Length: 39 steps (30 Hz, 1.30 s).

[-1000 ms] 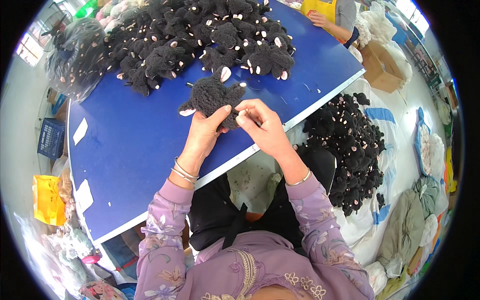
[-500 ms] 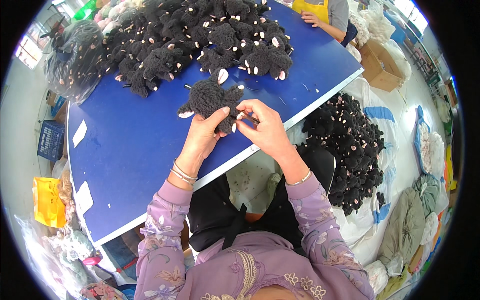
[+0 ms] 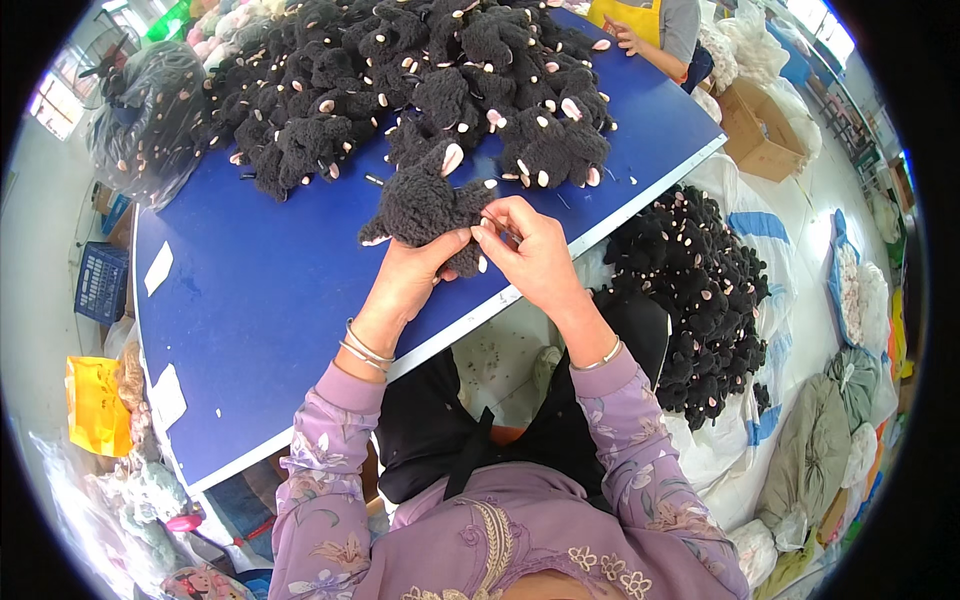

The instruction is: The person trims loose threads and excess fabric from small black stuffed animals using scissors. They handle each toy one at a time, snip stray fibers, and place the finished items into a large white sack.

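A black, curly plush toy animal (image 3: 418,200) with pale pink inner ears and light paw tips is held just above the blue table's near edge. My left hand (image 3: 408,275) is closed around its lower side, the thumb pressing along the fabric. On the toy's right side, my right hand (image 3: 535,255) pinches with thumb and forefinger close to the left thumb. A thin dark thing shows partly between the right fingers; I cannot make out its kind. Beyond the toy lies a large heap of similar black plush toys (image 3: 440,95) on the table.
The blue table (image 3: 280,300) has a pale metal edge (image 3: 460,340). Another heap of black toys (image 3: 690,300) lies on white sheeting to the right. A stuffed clear bag (image 3: 145,125) stands far left, a cardboard box (image 3: 760,130) far right. A co-worker's hand (image 3: 625,38) is across the table.
The heap's right part has shifted toward me and to the right. My right fingers have drawn closer to my left thumb, and the held toy has moved slightly.
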Available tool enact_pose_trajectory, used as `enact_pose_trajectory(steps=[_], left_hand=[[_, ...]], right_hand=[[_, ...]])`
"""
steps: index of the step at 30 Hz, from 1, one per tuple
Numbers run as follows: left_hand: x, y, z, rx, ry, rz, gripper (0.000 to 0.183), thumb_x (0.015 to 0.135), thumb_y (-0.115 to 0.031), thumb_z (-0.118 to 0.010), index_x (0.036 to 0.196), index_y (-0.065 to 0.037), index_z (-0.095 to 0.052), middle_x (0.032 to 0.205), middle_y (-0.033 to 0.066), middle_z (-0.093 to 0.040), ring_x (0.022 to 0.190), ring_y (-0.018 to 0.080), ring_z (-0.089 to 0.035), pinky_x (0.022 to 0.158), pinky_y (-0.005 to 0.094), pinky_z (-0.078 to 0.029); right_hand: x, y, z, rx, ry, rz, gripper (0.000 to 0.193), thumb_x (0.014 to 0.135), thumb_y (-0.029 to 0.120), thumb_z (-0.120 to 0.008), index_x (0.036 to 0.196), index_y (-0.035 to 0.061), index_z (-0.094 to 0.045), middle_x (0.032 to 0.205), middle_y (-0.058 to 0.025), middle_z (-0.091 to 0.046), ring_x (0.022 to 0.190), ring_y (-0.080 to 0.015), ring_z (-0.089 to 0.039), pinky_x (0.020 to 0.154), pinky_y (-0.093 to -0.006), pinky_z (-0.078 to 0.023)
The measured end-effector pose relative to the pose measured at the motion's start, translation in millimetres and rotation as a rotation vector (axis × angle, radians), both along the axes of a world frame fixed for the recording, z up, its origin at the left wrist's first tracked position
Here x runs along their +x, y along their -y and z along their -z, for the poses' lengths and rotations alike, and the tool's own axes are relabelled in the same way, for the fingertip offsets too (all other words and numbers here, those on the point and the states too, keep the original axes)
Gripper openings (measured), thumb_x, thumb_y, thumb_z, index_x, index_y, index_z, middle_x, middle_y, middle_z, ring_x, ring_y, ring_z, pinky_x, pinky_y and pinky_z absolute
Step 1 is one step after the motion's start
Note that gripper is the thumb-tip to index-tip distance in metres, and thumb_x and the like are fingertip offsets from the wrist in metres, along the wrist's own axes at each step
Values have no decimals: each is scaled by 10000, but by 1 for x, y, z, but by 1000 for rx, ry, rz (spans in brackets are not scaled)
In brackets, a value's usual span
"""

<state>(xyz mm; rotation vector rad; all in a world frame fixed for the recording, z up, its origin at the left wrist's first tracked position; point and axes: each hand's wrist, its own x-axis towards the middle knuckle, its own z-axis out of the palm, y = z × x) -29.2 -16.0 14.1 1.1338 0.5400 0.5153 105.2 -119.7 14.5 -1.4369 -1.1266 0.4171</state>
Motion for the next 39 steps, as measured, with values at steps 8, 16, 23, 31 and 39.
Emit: enact_pose_trajectory(steps=[8, 16, 23, 31, 39], left_hand=[[4, -1, 5, 53, 43, -111, 187, 844, -160, -683, 991, -79, -602, 832, -8, -619, 663, 62, -568, 476, 199, -419], [2, 2, 1, 22, 20, -59, 188, 857, -193, -687, 974, -72, -603, 815, -5, -610, 620, 54, -549, 478, 202, -419], [8, 5, 5, 140, 47, -225, 160, 867, -182, -679, 951, -64, -611, 802, -6, -606, 597, 52, -518, 481, 198, -401], [9, 5, -1, 142, 99, -270, 117, 875, -123, -668, 922, -37, -606, 782, 9, -595, 598, 74, -515, 483, 223, -392], [6, 7, 3, 351, -10, -319, 140, 862, -149, -695, 872, -41, -607, 741, -7, -576, 601, 84, -495, 506, 237, -394]], right_hand=[[-3, 0, 1, 34, -229, -41, 178, 831, 62, -681, 847, 19, -509, 698, 29, -529, 619, -20, -453, 536, -205, -392], [1, 0, -1, -28, -198, -52, 193, 831, 63, -683, 832, 25, -495, 699, 28, -516, 628, -25, -443, 549, -210, -387], [-4, -5, 0, 25, -212, 59, 203, 853, 109, -686, 842, 14, -507, 706, 17, -541, 671, -46, -479, 598, -222, -417], [-12, -3, 0, -1, -546, -186, 258, 904, 247, -642, 950, -3, -600, 789, -35, -634, 631, -46, -496, 593, -201, -412], [-2, 2, -5, -192, -696, -248, 226, 890, 195, -655, 983, -1, -594, 725, -22, -570, 519, -19, -395, 451, -183, -309]])
